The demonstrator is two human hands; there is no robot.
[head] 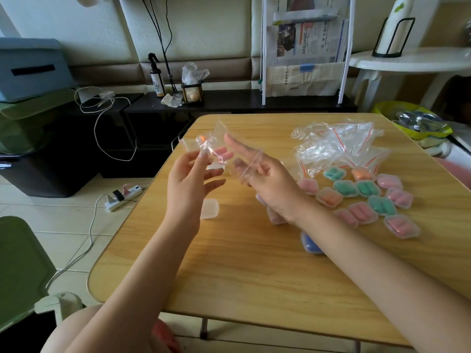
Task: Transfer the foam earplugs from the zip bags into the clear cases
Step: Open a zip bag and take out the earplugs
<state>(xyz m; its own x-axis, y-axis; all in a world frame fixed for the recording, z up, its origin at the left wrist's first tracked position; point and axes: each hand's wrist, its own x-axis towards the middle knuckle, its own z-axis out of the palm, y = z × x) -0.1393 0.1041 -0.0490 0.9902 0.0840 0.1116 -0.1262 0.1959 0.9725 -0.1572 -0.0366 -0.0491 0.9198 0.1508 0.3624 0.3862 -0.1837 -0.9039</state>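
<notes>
Both hands raised above the left part of the wooden table [254, 263], close together but not touching. Left hand [190, 184] pinches a small zip bag [204, 146] between thumb and fingertips; an orange earplug [202, 137] shows inside near the top, other fingers spread loose. Right hand [270, 182] holds a second, emptied-looking zip bag [244, 161] (clear plastic, red seal strip), draped across its fingers with the index finger extended; the exact grip is hard to tell.

Below the hands, one empty clear case [209, 208] lies on the table. To the right, a cluster of filled cases [367, 200] sits in loose rows, holding green, pink and orange plugs. Behind them, a heap of empty zip bags [339, 146]. A blue case [312, 244] is partly hidden under the right forearm.

Off the table: power strip [122, 196] on the tiled floor, spray bottle [156, 77] on the dark shelf.
</notes>
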